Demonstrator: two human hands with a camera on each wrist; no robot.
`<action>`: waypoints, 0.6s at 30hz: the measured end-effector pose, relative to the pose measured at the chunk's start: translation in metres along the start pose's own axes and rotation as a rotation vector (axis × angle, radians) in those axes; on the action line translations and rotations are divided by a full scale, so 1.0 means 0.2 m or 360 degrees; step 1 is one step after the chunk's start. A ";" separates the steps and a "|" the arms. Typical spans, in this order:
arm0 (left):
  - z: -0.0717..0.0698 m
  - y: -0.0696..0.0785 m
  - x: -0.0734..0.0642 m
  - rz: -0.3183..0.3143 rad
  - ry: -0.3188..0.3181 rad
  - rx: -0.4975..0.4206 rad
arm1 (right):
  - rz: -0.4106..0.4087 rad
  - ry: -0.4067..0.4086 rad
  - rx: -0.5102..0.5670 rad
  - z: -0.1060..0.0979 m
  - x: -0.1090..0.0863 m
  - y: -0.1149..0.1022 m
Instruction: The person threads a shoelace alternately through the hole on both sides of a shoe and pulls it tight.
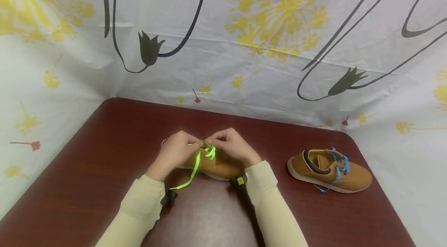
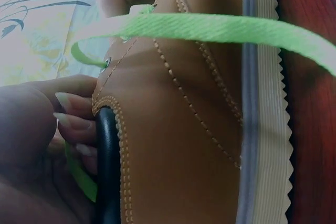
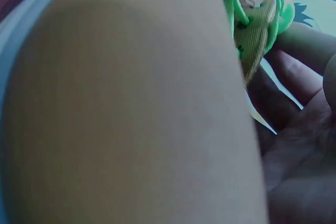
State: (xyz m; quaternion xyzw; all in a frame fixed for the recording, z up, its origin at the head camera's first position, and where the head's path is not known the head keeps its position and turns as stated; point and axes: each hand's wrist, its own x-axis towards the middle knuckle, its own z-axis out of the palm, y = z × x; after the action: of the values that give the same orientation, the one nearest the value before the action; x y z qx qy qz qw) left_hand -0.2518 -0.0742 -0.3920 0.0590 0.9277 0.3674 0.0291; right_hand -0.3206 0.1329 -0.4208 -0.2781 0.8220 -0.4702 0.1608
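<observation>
A tan shoe [image 1: 220,167] with bright green laces [image 1: 194,170] lies on the table between both hands, its toe to the right. The left hand [image 1: 176,150] grips the edge of the shoe opening; in the left wrist view its curled fingers [image 2: 76,121] lie at the flap beside the dark collar [image 2: 107,156]. One loose lace end hangs over the near side onto the table. With its fingertips at the top of the lacing, the right hand [image 1: 235,146] pinches a lace by the tongue [image 3: 252,38]. The exact pinch point is partly hidden in the right wrist view.
A second tan shoe [image 1: 352,175] with blue laces [image 1: 338,173] stands at the right of the dark red table [image 1: 115,154]. A patterned white sheet [image 1: 209,64] hangs behind and at both sides. Black wrist devices [image 1: 169,197] sit under the cuffs.
</observation>
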 end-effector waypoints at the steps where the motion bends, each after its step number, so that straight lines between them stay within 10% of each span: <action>1: 0.00 0.00 0.00 0.0002 0.0004 0.0010 | 0.0016 0.0016 0.0016 0.00 0.00 0.00; 18: 0.01 0.00 0.01 0.0019 0.0054 -0.0059 | 0.0154 0.0236 0.0316 0.04 0.01 -0.02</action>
State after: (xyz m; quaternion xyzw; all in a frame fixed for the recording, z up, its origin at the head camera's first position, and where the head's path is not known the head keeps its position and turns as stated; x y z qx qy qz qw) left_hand -0.2531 -0.0721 -0.3934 0.0578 0.9208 0.3856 0.0123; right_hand -0.3164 0.1251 -0.4206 -0.1854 0.7935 -0.5602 0.1490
